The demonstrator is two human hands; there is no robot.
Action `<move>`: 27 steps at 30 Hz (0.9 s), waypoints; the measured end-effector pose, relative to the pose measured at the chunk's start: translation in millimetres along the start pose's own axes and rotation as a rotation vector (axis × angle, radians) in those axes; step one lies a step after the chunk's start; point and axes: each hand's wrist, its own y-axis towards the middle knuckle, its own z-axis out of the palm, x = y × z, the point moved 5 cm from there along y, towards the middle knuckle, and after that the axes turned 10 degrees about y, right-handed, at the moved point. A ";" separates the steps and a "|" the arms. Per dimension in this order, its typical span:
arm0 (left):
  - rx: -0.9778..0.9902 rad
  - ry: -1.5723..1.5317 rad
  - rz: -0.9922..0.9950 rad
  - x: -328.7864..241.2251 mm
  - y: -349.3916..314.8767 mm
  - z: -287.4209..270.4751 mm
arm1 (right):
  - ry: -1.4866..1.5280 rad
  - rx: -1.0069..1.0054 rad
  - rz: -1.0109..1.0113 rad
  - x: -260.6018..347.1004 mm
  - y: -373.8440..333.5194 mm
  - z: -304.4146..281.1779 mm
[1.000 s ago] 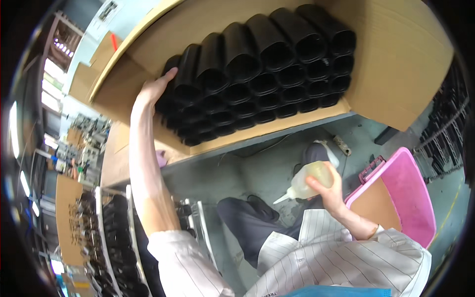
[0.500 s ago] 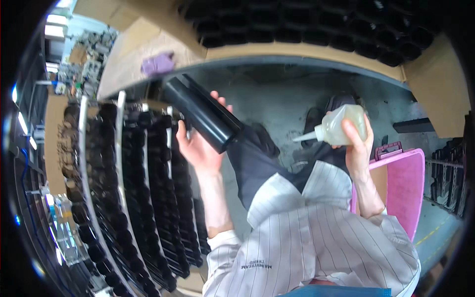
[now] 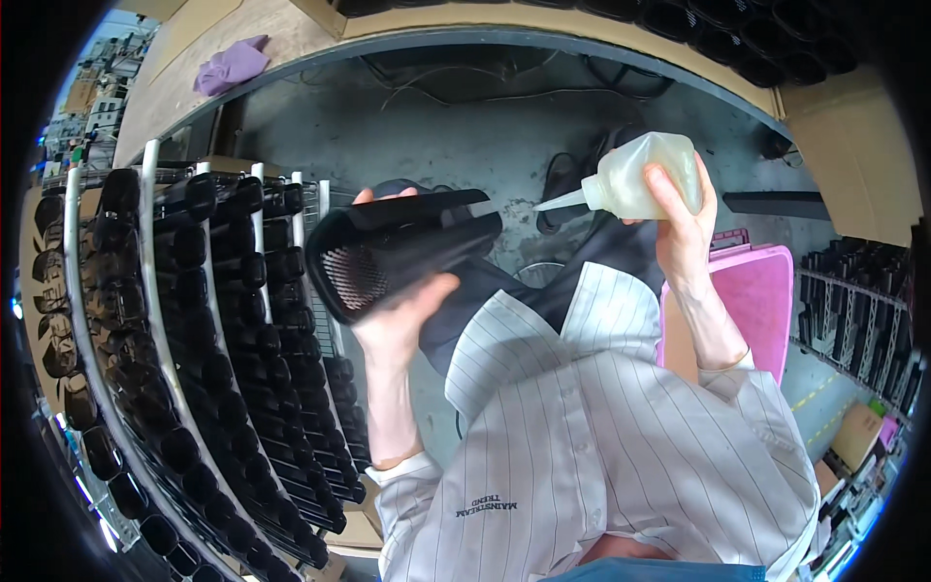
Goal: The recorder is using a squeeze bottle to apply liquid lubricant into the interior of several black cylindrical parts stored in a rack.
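Observation:
My left hand (image 3: 396, 325) is closed around a long hollow black plastic housing (image 3: 432, 225), which lies across it. A mesh-like grille shows at the housing's left end, and some fingertips appear behind its far edge. In my right hand (image 3: 687, 228) is a translucent squeeze bottle (image 3: 635, 184) filled with something pale. The bottle lies tilted on its side, its tapered nozzle pointing left. The nozzle's tip is close to the right end of the housing; a small gap seems to separate them.
Along my left stands a rack (image 3: 215, 330) with white rails and rows of black parts. Ahead is a curved table edge (image 3: 456, 41) with a purple cloth (image 3: 231, 65) and a cardboard box (image 3: 849, 145) of black parts. A pink bin (image 3: 752, 301) and another rack (image 3: 853, 301) are at right.
My left hand has turned the housing, bringing its grille and hollow side into view. The bottle has moved slightly up and left, its nozzle now nearer the housing. The whole view has shifted.

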 end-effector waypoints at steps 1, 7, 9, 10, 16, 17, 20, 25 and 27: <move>0.024 0.099 0.063 -12.1 -0.3 9.4 | 0.003 0.008 -0.001 0.7 1.2 0.6; 0.292 0.570 0.420 -45.8 1.1 53.3 | -0.006 0.006 0.013 -4.8 6.2 -3.1; 0.298 0.548 0.405 -47.4 4.4 56.7 | -0.011 0.006 0.018 -7.2 6.7 -3.4; 0.314 0.525 0.399 -47.6 5.5 58.8 | -0.012 0.000 0.013 -7.7 6.5 -4.3; 0.405 0.473 0.442 -44.5 9.5 66.0 | -0.012 -0.027 0.014 -7.4 4.3 -4.5; 0.423 0.473 0.461 -44.3 9.4 67.4 | -0.011 -0.029 0.018 -7.2 3.6 -3.9; 0.429 0.472 0.477 -42.9 12.0 68.2 | -0.002 -0.027 0.030 -6.7 2.9 -1.0; 0.424 0.492 0.500 -44.0 13.5 68.9 | 0.001 -0.006 0.049 -6.9 4.5 4.2; 0.414 0.511 0.506 -44.4 14.7 68.9 | -0.007 0.011 0.055 -7.9 7.0 6.5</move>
